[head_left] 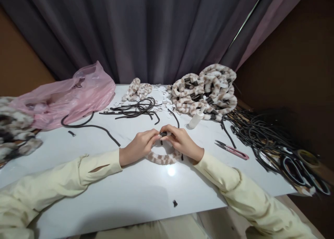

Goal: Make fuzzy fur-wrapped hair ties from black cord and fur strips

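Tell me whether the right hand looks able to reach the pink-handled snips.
Likely yes: the snips lie on the table to the right of the right hand, nothing visible between, though its fingers are busy at the spotted ring.

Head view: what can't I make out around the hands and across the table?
In the head view:
- Ends of the dark piece: hidden by fingers of the left hand and right hand.
- Sides of the fuzzy ring: partly behind both hands.
- Contents of the pink bag: veiled by its crumpled plastic.
- Fuzzy pile: cut off by the left edge.
- Small pale bits at the back: too small to identify.
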### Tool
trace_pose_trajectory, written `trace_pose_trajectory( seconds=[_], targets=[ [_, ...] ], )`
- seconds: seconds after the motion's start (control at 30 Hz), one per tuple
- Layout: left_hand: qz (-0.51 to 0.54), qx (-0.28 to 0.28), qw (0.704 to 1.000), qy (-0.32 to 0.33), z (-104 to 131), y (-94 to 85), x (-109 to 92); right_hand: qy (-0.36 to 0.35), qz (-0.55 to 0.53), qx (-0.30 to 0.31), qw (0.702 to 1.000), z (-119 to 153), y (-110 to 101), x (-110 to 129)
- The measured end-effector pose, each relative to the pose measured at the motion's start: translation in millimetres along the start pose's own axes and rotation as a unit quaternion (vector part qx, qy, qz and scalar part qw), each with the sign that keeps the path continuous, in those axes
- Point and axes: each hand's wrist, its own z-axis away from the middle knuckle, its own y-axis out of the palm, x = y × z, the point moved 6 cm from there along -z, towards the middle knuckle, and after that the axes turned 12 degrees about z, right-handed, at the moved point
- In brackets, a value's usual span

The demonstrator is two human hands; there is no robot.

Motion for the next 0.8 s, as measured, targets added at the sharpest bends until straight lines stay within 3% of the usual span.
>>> trace_pose_trajectory(
  seconds=[0.2,0.4,0.53,0.8],
  targets=[
    [0.023,-0.012,0.999,-0.047,-1,-0.4,5,-0.047,0.082,0.004,0.996,0,6,2],
    [0.038,-0.013,0.997,-0.07,-5,-0.7,3,-0.038,0.189,0.011,0.981,-1,11,1],
    [0.093,-0.018,0.993,-0.072,-7,-2.4,5,-0.037,0.232,0.008,0.972,-1,11,1],
    [0.172,-0.023,0.977,-0.121,-6,0.6,13,-0.104,0.314,-0.018,0.944,-1,8,11]
  ],
)
